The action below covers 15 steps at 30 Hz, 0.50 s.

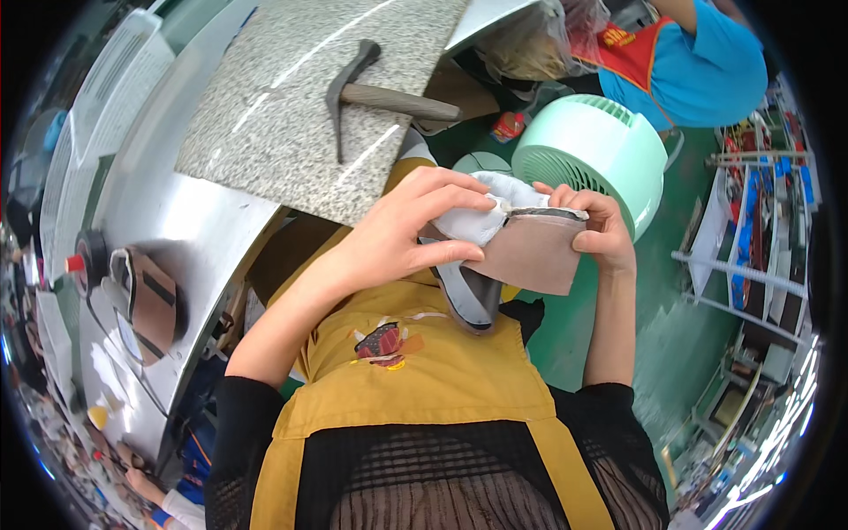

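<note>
A brown shoe upper (534, 254) with a pale lining is held up over my lap. My left hand (420, 225) pinches its left side, fingers on the whitish lining and thumb against the brown face. Along the top edge at the right, my right hand (596, 221) grips the upper between thumb and bent fingers. Below hangs a darker part with a pale edge (468, 296), partly covered by the brown panel. A hammer (402, 102) with a wooden handle and dark curved head lies on a speckled stone slab (291, 106) beyond my left hand.
On the metal table (225, 208) at left sit a similar brown upper (152, 305) and a dark round object with a red knob (86, 261). A mint-green fan (592, 159) stands beyond my right hand. Another person in blue (698, 71) is at the far right, near shelving (760, 221).
</note>
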### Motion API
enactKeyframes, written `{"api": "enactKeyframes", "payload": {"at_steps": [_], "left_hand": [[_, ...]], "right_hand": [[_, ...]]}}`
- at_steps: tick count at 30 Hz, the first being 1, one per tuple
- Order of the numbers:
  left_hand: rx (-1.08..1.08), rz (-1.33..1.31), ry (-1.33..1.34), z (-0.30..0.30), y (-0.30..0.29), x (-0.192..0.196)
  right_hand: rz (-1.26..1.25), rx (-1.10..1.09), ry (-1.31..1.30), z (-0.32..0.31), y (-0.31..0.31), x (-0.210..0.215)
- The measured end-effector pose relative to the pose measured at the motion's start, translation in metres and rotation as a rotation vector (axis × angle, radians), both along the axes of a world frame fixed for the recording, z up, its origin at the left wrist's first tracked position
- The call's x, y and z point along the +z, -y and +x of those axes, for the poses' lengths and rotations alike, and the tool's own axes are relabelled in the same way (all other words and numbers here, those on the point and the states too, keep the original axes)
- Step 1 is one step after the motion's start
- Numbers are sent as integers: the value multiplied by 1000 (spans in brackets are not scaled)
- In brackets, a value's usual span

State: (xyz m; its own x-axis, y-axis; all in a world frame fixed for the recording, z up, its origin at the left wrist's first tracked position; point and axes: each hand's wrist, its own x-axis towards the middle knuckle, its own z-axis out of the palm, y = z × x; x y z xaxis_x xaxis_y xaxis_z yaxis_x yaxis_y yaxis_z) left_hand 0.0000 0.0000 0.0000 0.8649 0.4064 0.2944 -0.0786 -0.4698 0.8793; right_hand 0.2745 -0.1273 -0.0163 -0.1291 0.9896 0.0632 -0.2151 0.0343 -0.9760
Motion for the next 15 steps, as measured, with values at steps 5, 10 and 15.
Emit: {"api": "enactKeyframes", "payload": {"at_steps": [5,10,15], "left_hand": [[17,144,-5,-34,-4,7],[35,-52,35,-58,6,16],[-22,-709,-90,-111,-3,36]], "right_hand": [[87,182,155,-22,-37,39],[111,303,247,-47,-53,62],[59,437,514,-65,-70,76]]}}
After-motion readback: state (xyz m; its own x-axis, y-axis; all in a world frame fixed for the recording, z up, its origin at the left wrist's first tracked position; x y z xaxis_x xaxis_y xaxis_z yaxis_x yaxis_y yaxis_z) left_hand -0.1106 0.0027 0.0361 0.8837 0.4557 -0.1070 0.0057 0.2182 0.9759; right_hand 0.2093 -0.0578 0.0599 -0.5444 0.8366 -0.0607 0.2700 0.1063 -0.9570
